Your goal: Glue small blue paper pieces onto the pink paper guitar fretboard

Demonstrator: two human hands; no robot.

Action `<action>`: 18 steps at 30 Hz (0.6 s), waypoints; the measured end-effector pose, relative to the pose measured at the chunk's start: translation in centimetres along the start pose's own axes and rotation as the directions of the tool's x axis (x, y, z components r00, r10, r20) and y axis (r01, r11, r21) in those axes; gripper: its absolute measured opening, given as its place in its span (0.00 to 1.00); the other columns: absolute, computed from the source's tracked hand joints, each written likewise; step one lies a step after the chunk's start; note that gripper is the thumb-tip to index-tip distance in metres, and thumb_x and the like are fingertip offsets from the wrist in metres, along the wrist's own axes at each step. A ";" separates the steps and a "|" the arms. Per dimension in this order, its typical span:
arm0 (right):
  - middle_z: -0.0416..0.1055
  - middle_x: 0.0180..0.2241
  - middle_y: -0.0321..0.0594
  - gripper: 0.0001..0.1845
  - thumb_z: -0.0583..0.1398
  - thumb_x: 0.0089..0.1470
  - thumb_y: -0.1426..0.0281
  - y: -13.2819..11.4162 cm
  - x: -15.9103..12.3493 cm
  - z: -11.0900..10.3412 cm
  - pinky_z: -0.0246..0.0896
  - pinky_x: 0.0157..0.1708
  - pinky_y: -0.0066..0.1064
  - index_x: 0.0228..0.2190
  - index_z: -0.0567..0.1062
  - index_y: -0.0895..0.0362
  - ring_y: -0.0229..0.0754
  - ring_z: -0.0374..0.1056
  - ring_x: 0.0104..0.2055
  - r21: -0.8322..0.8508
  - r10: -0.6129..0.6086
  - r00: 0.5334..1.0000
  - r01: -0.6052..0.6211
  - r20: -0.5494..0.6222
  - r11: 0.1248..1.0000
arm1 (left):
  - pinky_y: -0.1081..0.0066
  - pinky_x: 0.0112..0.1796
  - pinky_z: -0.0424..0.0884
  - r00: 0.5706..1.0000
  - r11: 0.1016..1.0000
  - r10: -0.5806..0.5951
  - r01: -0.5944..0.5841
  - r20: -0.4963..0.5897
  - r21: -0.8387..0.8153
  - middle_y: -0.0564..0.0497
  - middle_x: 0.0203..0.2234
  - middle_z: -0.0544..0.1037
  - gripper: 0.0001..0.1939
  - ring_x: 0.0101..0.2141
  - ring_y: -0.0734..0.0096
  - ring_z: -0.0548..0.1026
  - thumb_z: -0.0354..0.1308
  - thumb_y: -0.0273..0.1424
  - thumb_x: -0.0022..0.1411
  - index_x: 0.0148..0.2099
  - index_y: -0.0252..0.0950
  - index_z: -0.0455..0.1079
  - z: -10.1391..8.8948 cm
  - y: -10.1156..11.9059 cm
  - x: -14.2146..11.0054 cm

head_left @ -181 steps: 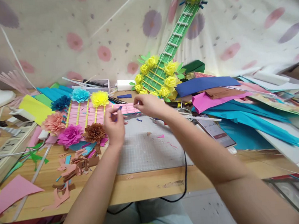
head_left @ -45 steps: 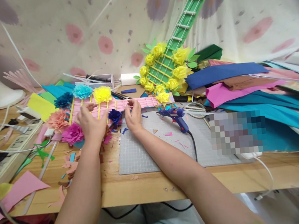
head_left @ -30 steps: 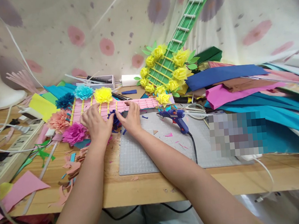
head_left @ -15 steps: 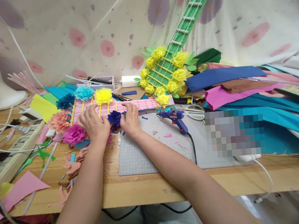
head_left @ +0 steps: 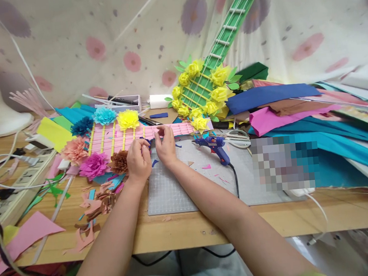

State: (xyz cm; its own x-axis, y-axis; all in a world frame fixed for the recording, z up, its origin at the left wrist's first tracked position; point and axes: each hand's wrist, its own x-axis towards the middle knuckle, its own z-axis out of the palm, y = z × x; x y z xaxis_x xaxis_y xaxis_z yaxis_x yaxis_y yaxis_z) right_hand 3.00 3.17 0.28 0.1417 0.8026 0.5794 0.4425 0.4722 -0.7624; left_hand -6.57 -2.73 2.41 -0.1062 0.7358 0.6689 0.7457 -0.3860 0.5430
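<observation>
A pink paper guitar (head_left: 183,128) with yellow strips lies across the table, ringed with paper flowers. My left hand (head_left: 139,160) curls in a closed grip at its lower edge, just right of a brown paper flower (head_left: 119,161). Dark blue bits of a paper flower (head_left: 152,143) show between my hands; most of it is hidden. My right hand (head_left: 165,144) is beside it with bent fingers, its tips over the guitar's neck, apparently gripping the flower's right side. Yellow (head_left: 128,119), light blue (head_left: 104,115) and magenta (head_left: 93,166) flowers sit around the body.
A blue glue gun (head_left: 215,146) lies on the grey cutting mat (head_left: 172,195), near scissors (head_left: 237,138). A green paper guitar (head_left: 199,87) leans behind. Coloured paper (head_left: 335,142) is piled right; scraps (head_left: 90,206) and a power strip (head_left: 23,186) are left.
My left hand has moved right and down off the guitar's body, curling over the dark blue flower and uncovering the brown one. My right hand has shifted slightly right.
</observation>
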 end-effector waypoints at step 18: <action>0.73 0.30 0.40 0.08 0.54 0.54 0.70 2.5 -2.4 -16.3 0.57 0.35 0.29 0.29 0.73 0.57 0.38 0.67 0.32 -0.242 0.142 0.710 0.041 0.690 0.970 | 0.74 0.31 0.67 0.990 0.975 -0.085 0.107 0.116 -0.195 0.55 0.24 0.73 0.02 0.26 0.76 0.71 0.54 0.28 0.52 0.31 0.37 0.67 1.9 0.3 -1.2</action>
State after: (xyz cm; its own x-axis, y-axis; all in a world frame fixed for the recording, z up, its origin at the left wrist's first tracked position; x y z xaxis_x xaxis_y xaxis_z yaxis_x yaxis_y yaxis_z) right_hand 18.22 -3.52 1.72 -0.4473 0.8883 0.1041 0.6487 0.4024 -0.6460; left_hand -4.92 -2.67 0.81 -0.0923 0.8256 0.5567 0.5874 -0.4064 0.6999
